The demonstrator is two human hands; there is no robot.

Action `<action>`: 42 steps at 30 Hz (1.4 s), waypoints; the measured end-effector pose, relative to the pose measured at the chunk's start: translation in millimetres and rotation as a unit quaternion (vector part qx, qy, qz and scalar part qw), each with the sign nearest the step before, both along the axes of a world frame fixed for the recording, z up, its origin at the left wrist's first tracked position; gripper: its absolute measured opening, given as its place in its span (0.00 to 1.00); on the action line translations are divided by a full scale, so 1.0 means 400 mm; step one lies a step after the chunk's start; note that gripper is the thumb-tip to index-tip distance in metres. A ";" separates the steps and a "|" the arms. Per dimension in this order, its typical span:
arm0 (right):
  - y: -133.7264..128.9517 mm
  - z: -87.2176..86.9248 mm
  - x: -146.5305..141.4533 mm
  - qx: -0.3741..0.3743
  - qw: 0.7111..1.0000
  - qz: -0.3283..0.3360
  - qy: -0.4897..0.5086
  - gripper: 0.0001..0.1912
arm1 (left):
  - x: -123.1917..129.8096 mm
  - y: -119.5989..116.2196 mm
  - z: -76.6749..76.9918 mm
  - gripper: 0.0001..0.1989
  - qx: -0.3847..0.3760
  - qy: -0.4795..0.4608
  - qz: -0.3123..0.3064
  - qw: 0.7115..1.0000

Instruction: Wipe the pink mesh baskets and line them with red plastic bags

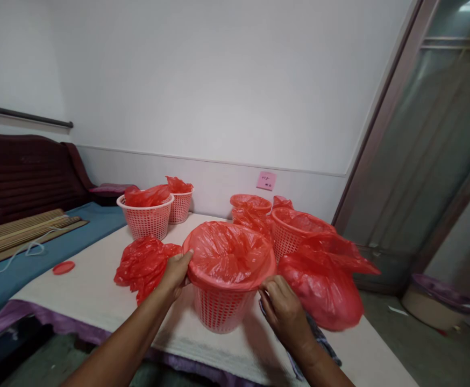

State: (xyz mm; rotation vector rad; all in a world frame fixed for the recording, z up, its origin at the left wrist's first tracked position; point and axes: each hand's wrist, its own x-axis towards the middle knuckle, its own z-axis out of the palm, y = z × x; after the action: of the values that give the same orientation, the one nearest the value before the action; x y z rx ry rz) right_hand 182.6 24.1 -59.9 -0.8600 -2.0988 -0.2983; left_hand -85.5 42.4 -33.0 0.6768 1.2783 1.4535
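Note:
A pink slatted plastic basket [221, 309] stands upright at the middle of the table, lined with a red plastic bag [230, 250] folded over its rim. My left hand [178, 273] grips the rim and bag edge on the left side, thumb on top. At the right side, my right hand [281, 301] is closed with its fingers pinched at the bag's edge just under the rim. Beside my left hand lies a crumpled heap of red plastic bags [146, 263]. A full-looking red bag [326, 290] rests to the right of my right hand.
Two baskets holding red bags, a nearer one [148, 217] and a farther one [180, 207], stand back left. More lined baskets [285, 242] stand back right. A red ring [63, 267] lies at left, a dark patterned cloth [319, 338] near my right forearm. A pink note [266, 181] is on the wall.

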 end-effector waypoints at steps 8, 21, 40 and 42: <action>0.013 -0.044 0.014 -0.222 0.963 0.008 0.150 0.08 | -0.001 -0.001 -0.005 0.12 -0.009 0.016 -0.006 1.000; 0.070 0.021 0.030 -0.425 0.770 -0.013 0.476 0.19 | 0.012 -0.052 0.006 0.14 0.011 0.071 -0.010 0.997; -0.009 -0.021 0.046 -0.434 0.748 0.035 0.501 0.15 | -0.053 -0.289 0.048 0.15 0.123 0.258 0.098 0.953; -0.017 -0.025 0.036 -0.431 0.758 0.036 0.488 0.16 | -0.022 -0.298 0.109 0.11 0.216 0.385 0.073 0.894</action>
State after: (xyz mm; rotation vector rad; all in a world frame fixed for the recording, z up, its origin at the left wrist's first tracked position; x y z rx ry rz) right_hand 197.1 17.5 -69.8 -1.0901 -1.1560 1.0564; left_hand -94.2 -76.6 10.6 1.6038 1.6228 1.6807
